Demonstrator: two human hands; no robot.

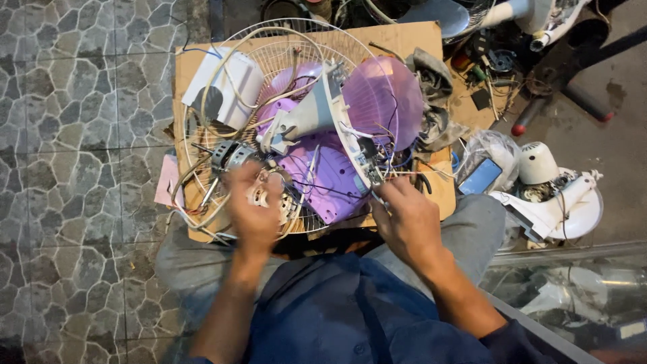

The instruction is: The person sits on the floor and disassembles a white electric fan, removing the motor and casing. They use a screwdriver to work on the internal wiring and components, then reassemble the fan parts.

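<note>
Purple fan housing [323, 178] already stripped, centre frame, motor [229, 156] out on wire guard [202, 81]. Left hand [255, 205] blurred, grip unclear; right hand [408, 219] pinched loose wires [387, 158]. Wiring unfinished.

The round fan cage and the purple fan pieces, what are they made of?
The round fan cage looks like thin metal wire with a white coating: fine, stiff spokes and rings. The purple fan pieces look like plastic, smooth and slightly see-through at the blade. The board underneath looks like brown cardboard, matte.

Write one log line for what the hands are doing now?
left hand: on white part, blurred | right hand: at wires | fan guard: on cardboard
</note>
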